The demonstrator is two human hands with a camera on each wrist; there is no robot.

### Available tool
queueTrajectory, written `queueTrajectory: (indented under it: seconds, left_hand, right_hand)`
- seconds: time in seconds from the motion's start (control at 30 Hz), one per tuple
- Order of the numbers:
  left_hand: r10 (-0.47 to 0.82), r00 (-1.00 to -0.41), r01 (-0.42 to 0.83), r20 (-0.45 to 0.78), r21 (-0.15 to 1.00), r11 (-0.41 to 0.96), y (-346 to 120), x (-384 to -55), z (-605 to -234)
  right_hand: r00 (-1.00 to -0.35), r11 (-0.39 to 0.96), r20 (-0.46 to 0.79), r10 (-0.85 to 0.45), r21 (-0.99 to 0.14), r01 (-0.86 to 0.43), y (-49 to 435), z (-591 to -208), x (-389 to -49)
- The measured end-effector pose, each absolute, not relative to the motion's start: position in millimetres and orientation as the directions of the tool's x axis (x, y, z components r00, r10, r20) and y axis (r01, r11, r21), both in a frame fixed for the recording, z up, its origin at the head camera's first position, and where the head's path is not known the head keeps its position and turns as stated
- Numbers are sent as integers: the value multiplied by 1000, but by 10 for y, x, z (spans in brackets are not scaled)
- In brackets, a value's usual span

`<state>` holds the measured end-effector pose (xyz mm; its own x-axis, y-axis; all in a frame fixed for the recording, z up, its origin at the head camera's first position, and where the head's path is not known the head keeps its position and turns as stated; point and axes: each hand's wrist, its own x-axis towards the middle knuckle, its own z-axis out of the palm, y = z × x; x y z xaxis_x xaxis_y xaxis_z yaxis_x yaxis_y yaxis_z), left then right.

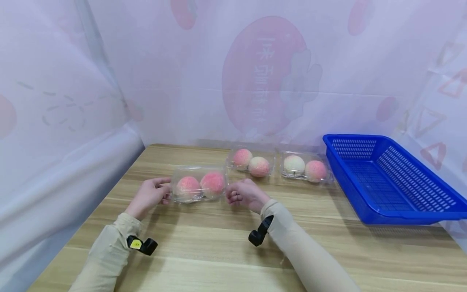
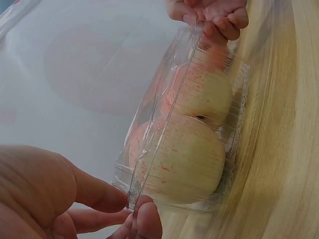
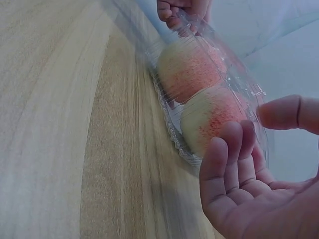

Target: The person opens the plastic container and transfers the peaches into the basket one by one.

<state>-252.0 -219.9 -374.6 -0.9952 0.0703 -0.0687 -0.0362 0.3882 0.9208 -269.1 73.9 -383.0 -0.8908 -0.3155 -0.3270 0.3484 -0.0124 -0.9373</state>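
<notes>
A clear plastic clamshell box (image 1: pixel 193 172) with two pink-and-cream peaches (image 1: pixel 213 183) lying side by side in it is held between a person's hands over the left-centre part of the wood-grain table (image 1: pixel 204 251); whether its base touches the wood is hard to tell. The left hand (image 1: pixel 150 194) pinches the box's rim narrowly at its left end, thumb on one side and fingertips on the other, as the left wrist view shows. The right hand (image 1: pixel 248 194) holds the opposite end, its thumb on the rim and its fingers bent in against the side. Just behind and to the right stands a second clamshell box (image 1: pixel 263 152) with two more peaches, and beside that a third clamshell box (image 1: pixel 310 156), also holding two, one mostly cream and one pink. A blue plastic basket (image 1: pixel 352 190) with lattice walls sits at the right, just beside the third box. Each beige-sleeved wrist wears a small black camera, and a white cloth backdrop (image 1: pixel 175 81) with pink prints hangs behind the table.
</notes>
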Motion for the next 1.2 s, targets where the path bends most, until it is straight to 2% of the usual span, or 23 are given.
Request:
queueTrajectory:
  seconds: [0.33, 0.87, 1.2]
  left_hand:
    - [106, -994, 5, -36, 930, 368, -2109, -2472, -3727]
    - [178, -984, 76, 19, 944, 320, -1750, -2249, -3630]
    - [191, -981, 88, 38, 962, 258, -1500, -2074, -3606]
  right_hand:
    - [-891, 2, -291, -348, -951, 310, 895, -3775, -2517]
    - [-908, -19, -280, -313, -954, 300, 1298, -3679, -2185]
    - [-929, -121, -243, -281, -951, 285, 1510, -3583, -1949]
